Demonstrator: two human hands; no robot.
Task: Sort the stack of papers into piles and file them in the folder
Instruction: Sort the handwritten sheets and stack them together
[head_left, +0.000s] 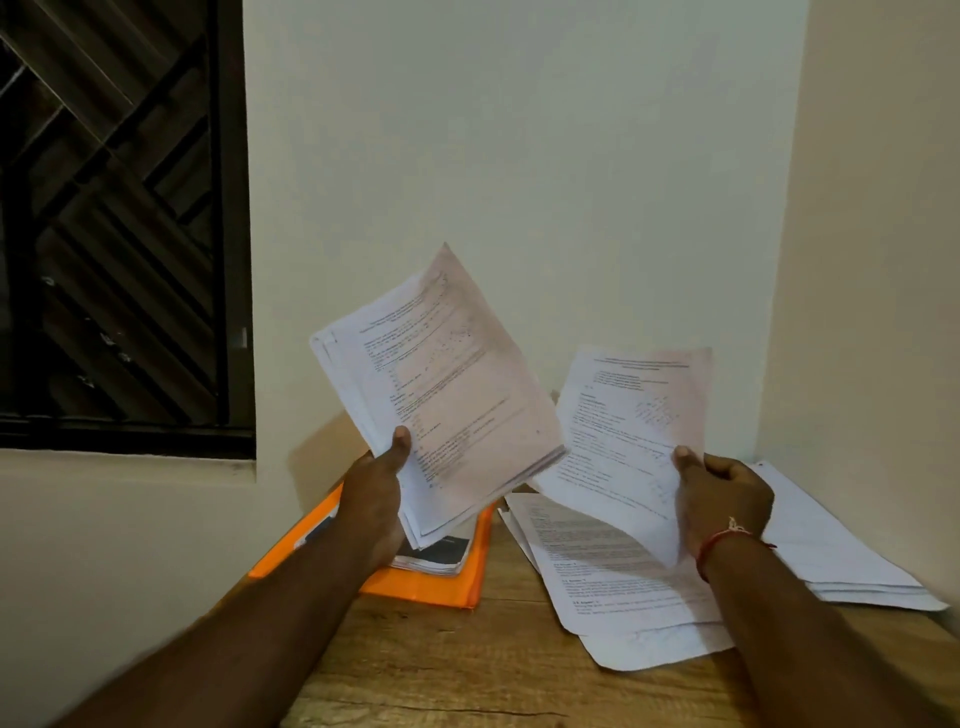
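Note:
My left hand (376, 493) grips a thick stack of printed papers (441, 384) by its lower left edge, raised above the table and tilted left. My right hand (722, 499) pinches a single printed sheet (628, 431) held up just right of the stack. An orange folder (441, 582) lies flat on the wooden table (441, 660) under my left hand, with a small dark booklet (441, 556) on it. One pile of printed sheets (613, 577) lies on the table below the held sheet. A second pile of mostly blank white sheets (831, 545) lies at the far right.
The table stands in a corner, with a white wall behind and another to the right. A dark window with a diagonal grille (114, 223) is at the upper left. Bare wood shows at the table's front between my forearms.

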